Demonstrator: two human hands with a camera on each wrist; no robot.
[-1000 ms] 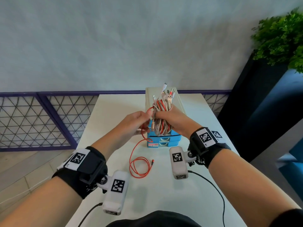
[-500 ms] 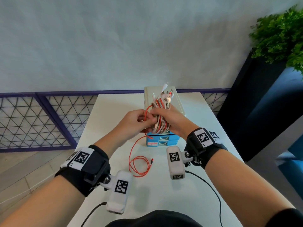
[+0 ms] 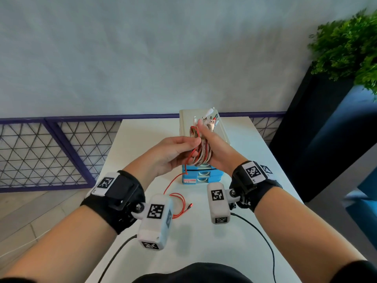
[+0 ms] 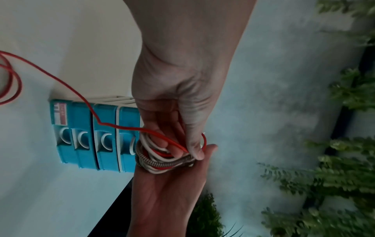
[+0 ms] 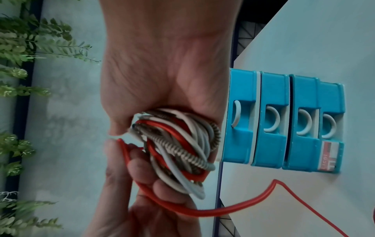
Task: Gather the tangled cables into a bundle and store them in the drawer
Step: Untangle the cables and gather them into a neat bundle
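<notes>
My right hand grips an upright bundle of white, red and braided cables, plug ends sticking out on top. My left hand pinches a thin red cable between thumb and fingers, right against the bundle. From there this red cable hangs down to a loose coil on the white table. Behind and below the hands stands a small drawer unit with several blue drawer fronts, all pushed in.
The white table carries only the unit and the coil. A purple mesh fence runs on the left, a dark planter with green plants stands on the right. Black wrist-camera leads trail over the table's near part.
My left hand has come up from below the bundle to its side, bringing the red cable with it. The right hand keeps its grip on the bundle.
</notes>
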